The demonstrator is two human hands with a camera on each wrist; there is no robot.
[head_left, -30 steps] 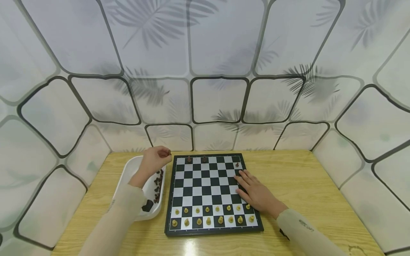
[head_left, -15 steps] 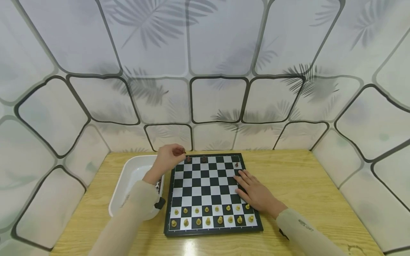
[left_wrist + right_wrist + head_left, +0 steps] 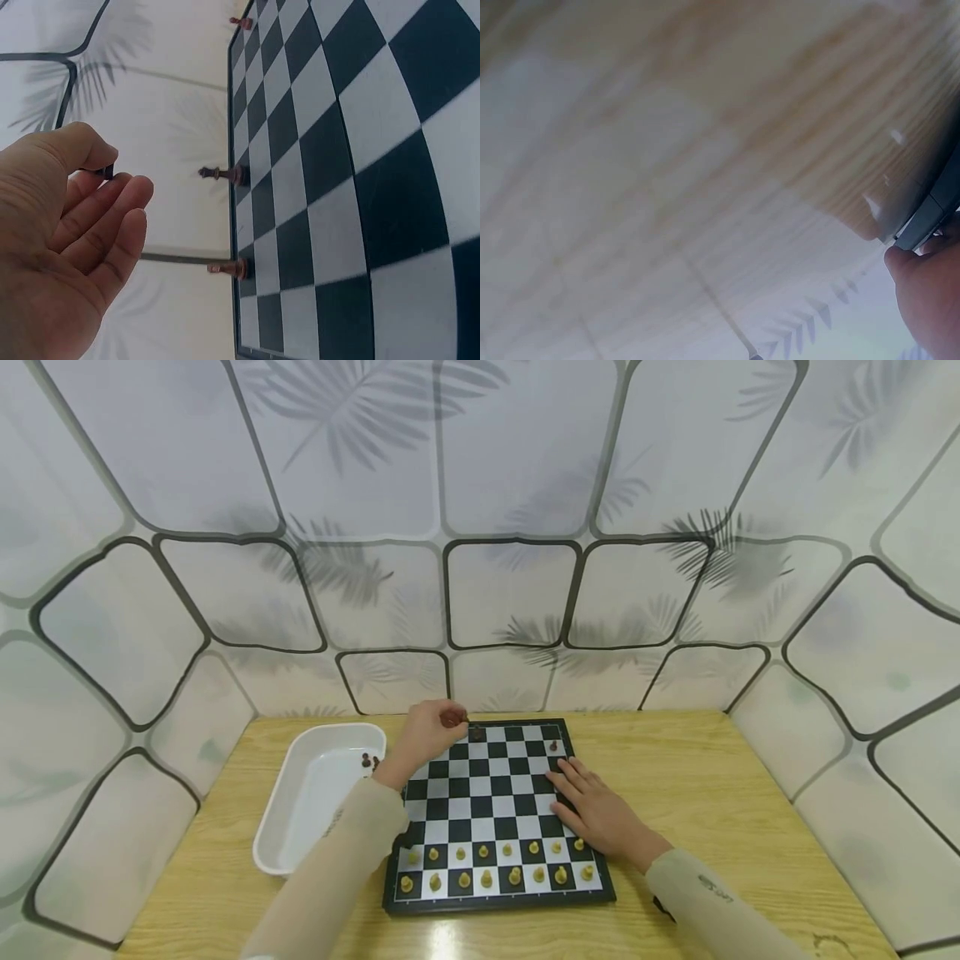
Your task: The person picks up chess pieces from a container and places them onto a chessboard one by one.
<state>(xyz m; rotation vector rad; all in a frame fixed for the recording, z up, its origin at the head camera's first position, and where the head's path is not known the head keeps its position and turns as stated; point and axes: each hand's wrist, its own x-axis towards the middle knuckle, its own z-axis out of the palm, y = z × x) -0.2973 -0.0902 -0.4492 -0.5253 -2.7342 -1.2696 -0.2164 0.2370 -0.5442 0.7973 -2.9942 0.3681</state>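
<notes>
Our left hand (image 3: 427, 735) has travelled rightward from beside the white tray (image 3: 303, 802) to the far edge of the chessboard (image 3: 480, 806), while our right hand (image 3: 600, 810) has stayed put. Between the left thumb and forefinger we pinch a small dark piece (image 3: 109, 172), mostly hidden by the fingertips; in the left wrist view it hangs clear of the board, with the other fingers loosely bent. We rest the right hand across the board's right edge, fingers straight and slightly spread, thumb apart.

Along the far row stand two taller pieces, a dark-topped piece (image 3: 217, 174) and a brown piece (image 3: 229, 268); our left hand hides the brown one from the head view. Near the far right corner we see a small reddish piece (image 3: 553, 746). Two rows of yellow pieces (image 3: 487, 878) fill the near side. Left of the board, the tray holds a few dark pieces (image 3: 366, 760), partly covered by our left sleeve (image 3: 341, 852). Board and tray both sit on the wooden worktop (image 3: 660, 760).
</notes>
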